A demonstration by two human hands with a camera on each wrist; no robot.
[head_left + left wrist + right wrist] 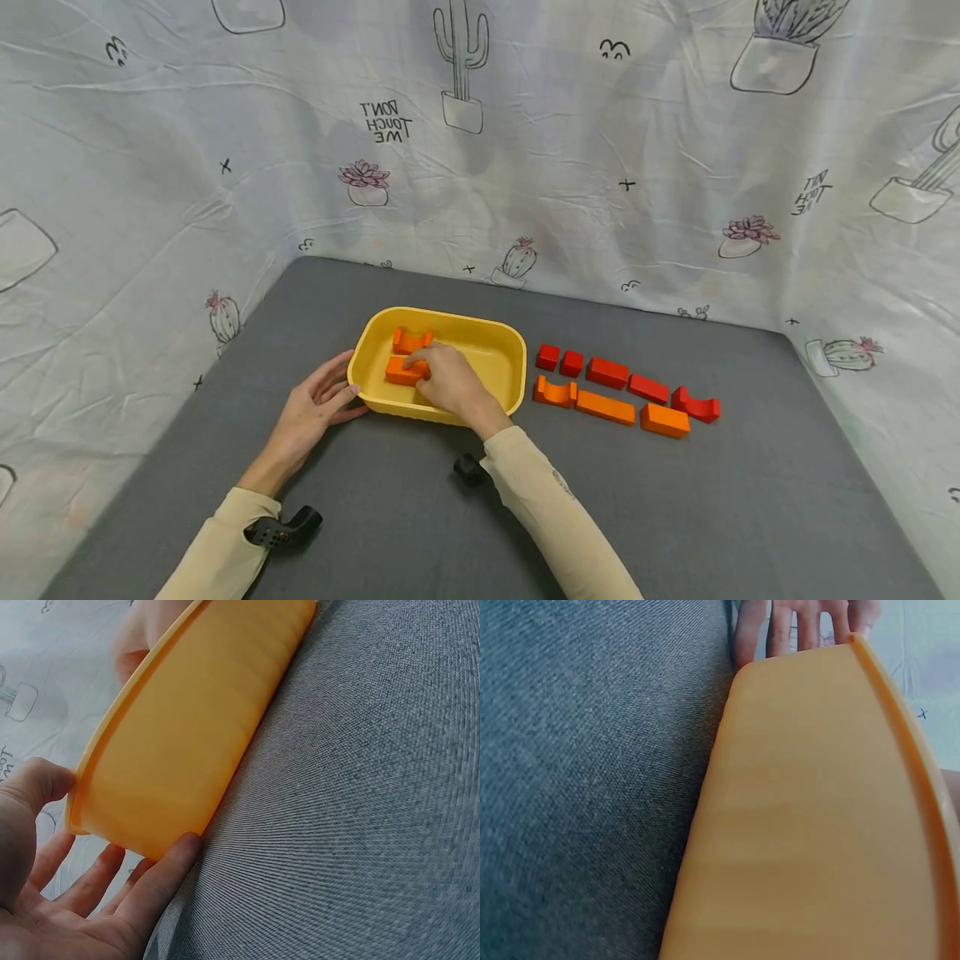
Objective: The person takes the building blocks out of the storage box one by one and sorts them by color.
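A yellow bin [495, 333] sits on the grey table. My left hand [318, 400] rests against its left end; in the left wrist view, the thumb touches the rim and fairly straight, spread fingers lie along the outer wall. Reaching over the near rim, my right hand [450, 379] pinches the right end of an orange rectangular block [401, 372] inside the bin. Behind that block lies an orange arch-cut block [408, 342]. In the right wrist view the bin's wall [817, 795] hides the right hand's fingers.
Right of the bin, red blocks [607, 372] form a back row, ending in a red arch-cut block [696, 405]. In front lie an orange arch-cut block [555, 392], a long orange block [605, 407] and a thicker orange block [665, 421]. Printed cloth [525, 183] hangs around the table.
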